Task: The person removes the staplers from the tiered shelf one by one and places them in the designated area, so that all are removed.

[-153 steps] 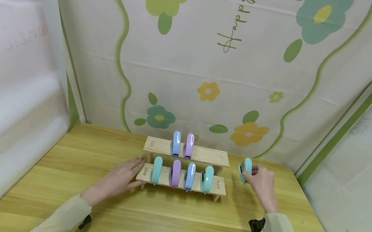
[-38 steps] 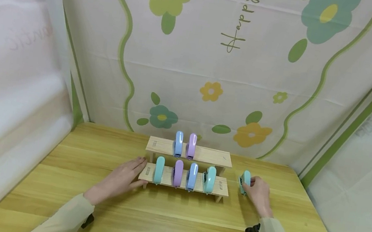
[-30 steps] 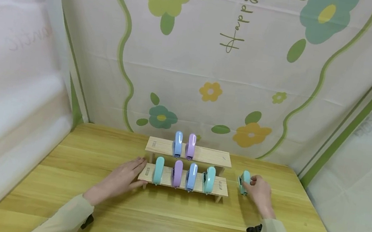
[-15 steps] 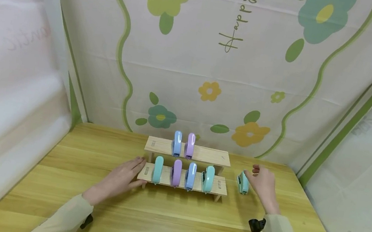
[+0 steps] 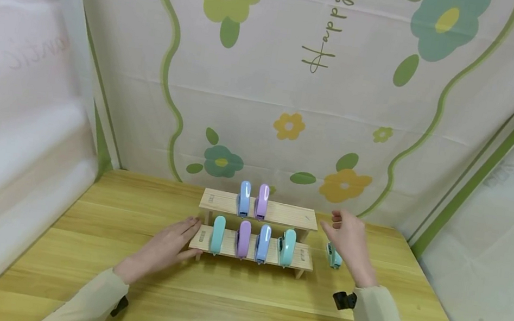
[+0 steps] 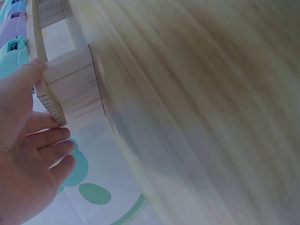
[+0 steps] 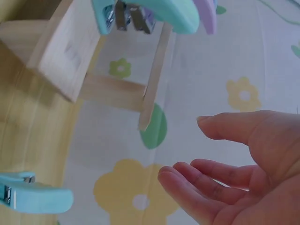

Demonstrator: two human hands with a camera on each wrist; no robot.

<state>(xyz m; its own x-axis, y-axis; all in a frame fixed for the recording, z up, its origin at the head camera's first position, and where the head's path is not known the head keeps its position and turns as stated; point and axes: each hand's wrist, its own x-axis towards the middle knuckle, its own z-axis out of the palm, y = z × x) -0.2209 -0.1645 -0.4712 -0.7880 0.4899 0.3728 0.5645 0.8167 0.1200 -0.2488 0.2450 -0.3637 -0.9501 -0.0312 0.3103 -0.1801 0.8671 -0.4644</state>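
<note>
At the left end of a two-tier wooden shelf [image 5: 227,249], my left hand [image 5: 163,249] holds the lower board, thumb at its front edge and fingers along its end. My right hand [image 5: 350,245] hovers in the air right of the upper board [image 5: 291,216], thumb and fingers apart with nothing between them. Below it a turquoise stapler [image 5: 334,259] lies on the table, partly hidden by the hand in the head view. On the lower tier stand a turquoise stapler [image 5: 217,234], a purple one, a blue one and another turquoise stapler [image 5: 287,248].
The upper tier bears a blue stapler [image 5: 244,198] and a lilac stapler [image 5: 262,202], with bare wood on both sides of them. A flowered cloth [image 5: 249,72] hangs behind the wooden table [image 5: 216,308], and pale cloth sides stand left and right.
My right hand has lowered the turquoise stapler onto the table, let go of it, then risen and moved left toward the upper board. My left hand has stayed at the shelf's end.
</note>
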